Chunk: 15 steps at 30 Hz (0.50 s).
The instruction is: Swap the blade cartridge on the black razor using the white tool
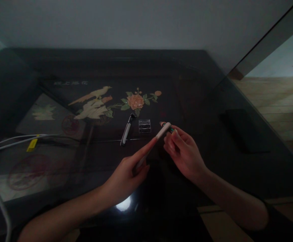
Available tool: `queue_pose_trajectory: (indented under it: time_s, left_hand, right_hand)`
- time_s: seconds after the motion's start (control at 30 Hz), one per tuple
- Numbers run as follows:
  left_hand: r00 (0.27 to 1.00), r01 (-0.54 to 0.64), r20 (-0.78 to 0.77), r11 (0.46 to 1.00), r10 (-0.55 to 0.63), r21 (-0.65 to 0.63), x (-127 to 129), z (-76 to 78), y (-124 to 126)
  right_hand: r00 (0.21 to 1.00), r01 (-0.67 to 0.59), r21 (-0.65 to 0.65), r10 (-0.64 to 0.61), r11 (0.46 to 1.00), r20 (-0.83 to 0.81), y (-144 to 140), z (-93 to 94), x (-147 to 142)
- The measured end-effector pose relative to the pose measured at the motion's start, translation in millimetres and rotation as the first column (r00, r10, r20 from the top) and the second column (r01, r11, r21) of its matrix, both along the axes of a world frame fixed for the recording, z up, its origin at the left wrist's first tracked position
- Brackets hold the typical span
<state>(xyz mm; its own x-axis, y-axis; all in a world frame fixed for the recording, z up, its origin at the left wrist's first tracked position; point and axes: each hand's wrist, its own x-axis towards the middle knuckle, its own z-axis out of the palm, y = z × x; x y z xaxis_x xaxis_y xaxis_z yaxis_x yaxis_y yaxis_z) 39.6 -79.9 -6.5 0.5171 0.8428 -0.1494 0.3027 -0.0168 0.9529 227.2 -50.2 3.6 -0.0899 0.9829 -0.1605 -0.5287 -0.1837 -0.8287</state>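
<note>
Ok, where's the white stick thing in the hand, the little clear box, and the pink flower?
Slim white stick [162, 131], head view, on its raised tip.
Small clear plastic box [144, 125], head view, on its middle.
Pink flower inlay [135, 101], head view, on the bloom's centre.

Dark lacquered tabletop [202, 101]: high gloss, mirror-like, inlaid bird-and-flower motif under a smooth finish. Slim white plastic stick [159, 134] and white-handled razor [126, 132]: smooth, semi-matt. Small clear plastic case [144, 125]: shiny; right-hand floorboards [282, 101]: pale wood, matt.

On the table [212, 101], a razor [126, 130] lies left of a small case [144, 125], cables [15, 139] far left
</note>
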Motion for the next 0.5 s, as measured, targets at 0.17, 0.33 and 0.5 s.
queue_pose_trajectory:
  time_s: [0.17, 0.33, 0.5]
  left_hand:
    - [0.999, 0.013, -0.03, 0.999, -0.012, 0.031, 2, 1.7, -1]
    - [0.998, -0.03, -0.051, 0.998, 0.033, 0.063, -1, -3.0, 5]
    - [0.997, -0.072, -0.031, 0.993, 0.075, 0.092, -4, -5.5, 10]
  right_hand:
    - [1.0, -0.001, -0.024, 0.001, 1.0, -0.001, 0, 0.3, -1]
    - [1.0, -0.018, -0.023, 0.018, 1.0, -0.026, 1, 0.5, -1]
    - [0.999, -0.031, 0.021, 0.032, 0.999, -0.028, 0, 0.7, 0]
